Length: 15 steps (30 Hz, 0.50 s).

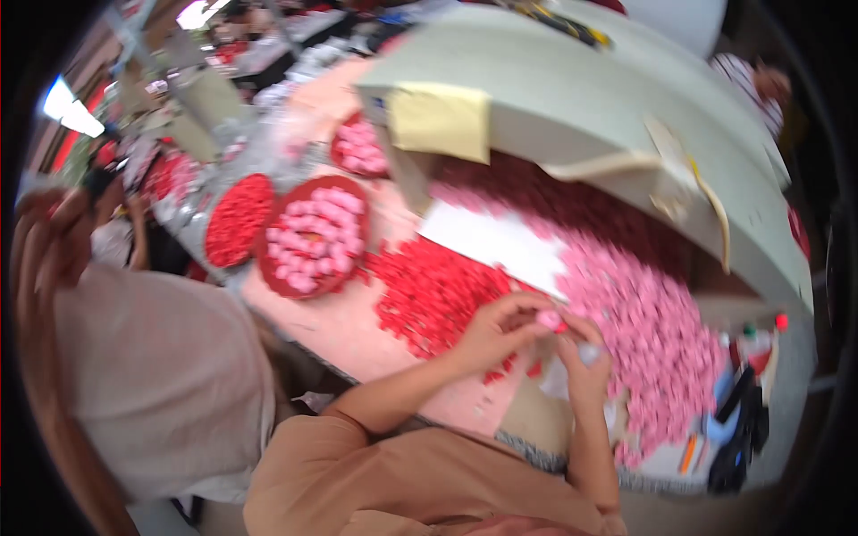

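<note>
Long tabletop (340, 326) with a pinkish surface runs from near right toward far left, its near edge trimmed in a grey band. A pale green shelf (572, 98) overhangs its far side, casting shade beneath. A yellow paper sheet (442, 121) hangs from the shelf's left end. Bright window light (70, 109) glares at far left; a ceiling lamp (198, 12) glows at top. A second workbench (268, 45) stands farther back, cluttered and blurred.

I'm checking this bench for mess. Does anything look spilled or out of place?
Nothing looks damaged. Loose red pieces and pink pieces lie in heaps straight on the table, outside the round tray. Both hands, left and right, meet on one small pink piece.
</note>
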Each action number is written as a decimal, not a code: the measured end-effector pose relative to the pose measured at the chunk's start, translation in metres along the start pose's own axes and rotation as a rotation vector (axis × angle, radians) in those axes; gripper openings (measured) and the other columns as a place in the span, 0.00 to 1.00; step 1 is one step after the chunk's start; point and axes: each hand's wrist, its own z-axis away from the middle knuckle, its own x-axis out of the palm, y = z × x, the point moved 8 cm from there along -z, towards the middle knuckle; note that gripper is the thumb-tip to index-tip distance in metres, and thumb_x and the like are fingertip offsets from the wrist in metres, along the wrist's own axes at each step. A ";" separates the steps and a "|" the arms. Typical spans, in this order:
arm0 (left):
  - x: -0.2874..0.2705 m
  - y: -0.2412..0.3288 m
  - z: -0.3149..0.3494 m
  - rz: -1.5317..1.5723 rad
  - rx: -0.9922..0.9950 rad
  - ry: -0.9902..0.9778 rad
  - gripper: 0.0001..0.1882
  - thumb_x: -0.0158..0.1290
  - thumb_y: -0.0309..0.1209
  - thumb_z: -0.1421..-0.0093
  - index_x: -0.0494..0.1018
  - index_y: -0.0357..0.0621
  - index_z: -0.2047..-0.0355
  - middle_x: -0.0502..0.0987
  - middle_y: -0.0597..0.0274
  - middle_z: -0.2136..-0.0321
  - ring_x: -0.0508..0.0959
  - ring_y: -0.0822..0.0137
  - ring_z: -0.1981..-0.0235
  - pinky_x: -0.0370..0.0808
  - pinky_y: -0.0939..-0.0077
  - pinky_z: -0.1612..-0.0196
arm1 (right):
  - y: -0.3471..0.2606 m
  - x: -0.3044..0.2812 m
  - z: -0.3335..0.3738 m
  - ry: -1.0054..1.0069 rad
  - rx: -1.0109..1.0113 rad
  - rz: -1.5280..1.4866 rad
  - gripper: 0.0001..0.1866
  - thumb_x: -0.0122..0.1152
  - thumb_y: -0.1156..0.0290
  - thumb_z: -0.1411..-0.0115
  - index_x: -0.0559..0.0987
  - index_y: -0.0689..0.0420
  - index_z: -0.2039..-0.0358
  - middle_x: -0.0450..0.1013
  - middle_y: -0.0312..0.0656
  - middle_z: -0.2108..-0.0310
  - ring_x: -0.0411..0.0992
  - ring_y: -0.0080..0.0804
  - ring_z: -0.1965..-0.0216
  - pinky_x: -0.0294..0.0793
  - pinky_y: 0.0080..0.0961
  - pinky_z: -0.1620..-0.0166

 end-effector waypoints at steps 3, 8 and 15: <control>-0.049 0.037 0.004 -0.142 0.214 0.342 0.27 0.52 0.21 0.43 0.56 0.38 0.44 0.68 0.59 0.57 0.71 0.68 0.55 0.70 0.73 0.51 | 0.000 -0.010 0.008 0.035 -0.035 0.101 0.17 0.55 0.77 0.45 0.72 0.64 0.54 0.70 0.38 0.61 0.68 0.19 0.68 0.66 0.13 0.65; -0.171 0.117 0.006 0.078 0.343 0.744 0.29 0.49 0.30 0.40 0.50 0.37 0.42 0.68 0.59 0.60 0.72 0.67 0.58 0.73 0.69 0.54 | -0.008 -0.006 0.013 0.068 -0.040 -0.024 0.15 0.53 0.74 0.42 0.71 0.65 0.55 0.70 0.36 0.67 0.65 0.17 0.73 0.64 0.12 0.69; -0.145 0.076 0.010 0.185 0.074 0.528 0.19 0.47 0.28 0.39 0.63 0.39 0.47 0.71 0.64 0.59 0.71 0.73 0.57 0.72 0.65 0.52 | -0.016 -0.009 0.003 0.092 -0.023 -0.062 0.14 0.53 0.71 0.40 0.71 0.65 0.56 0.70 0.37 0.68 0.64 0.17 0.73 0.64 0.13 0.69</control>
